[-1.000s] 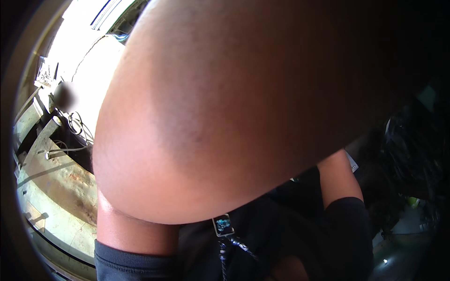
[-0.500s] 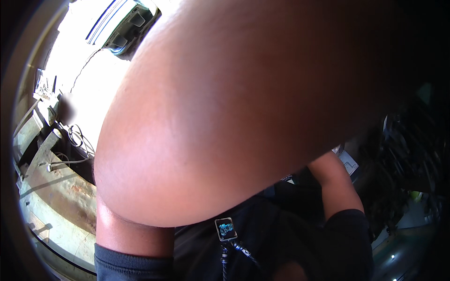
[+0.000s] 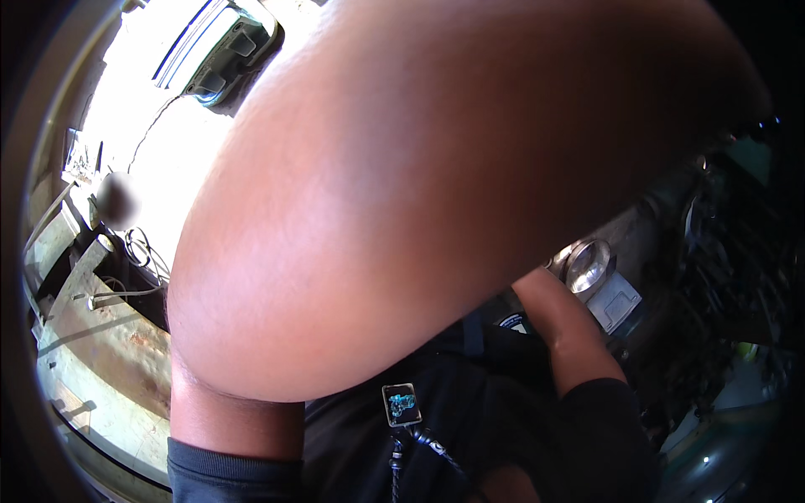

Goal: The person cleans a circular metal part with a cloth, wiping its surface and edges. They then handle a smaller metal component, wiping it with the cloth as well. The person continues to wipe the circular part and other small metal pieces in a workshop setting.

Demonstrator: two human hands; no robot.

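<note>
My raised left forearm, bent at the elbow (image 3: 277, 369), fills most of the view. It runs from the lower left to the dark upper right, and my left hand is out of sight. My right forearm (image 3: 570, 335) reaches up from the lower right and passes behind the left one, which hides my right hand. Close to the right wrist is a round, shiny metal-rimmed dish (image 3: 588, 266), with a flat pale-grey panel (image 3: 616, 303) beside it. Whether the right hand touches either one does not show. A square pendant (image 3: 402, 405) hangs on a dark cord over my black shirt.
A curved, rust-stained metal body panel (image 3: 109, 352) spans the left, with a coiled cable (image 3: 138, 247) above it. Farther off, a vehicle (image 3: 222, 50) stands on bright ground at the upper left. Dark, tangled clutter (image 3: 713, 251) fills the right.
My right forearm has shifted left. The round metal dish and more of the grey panel have come into sight below my left forearm, which has shifted slightly.
</note>
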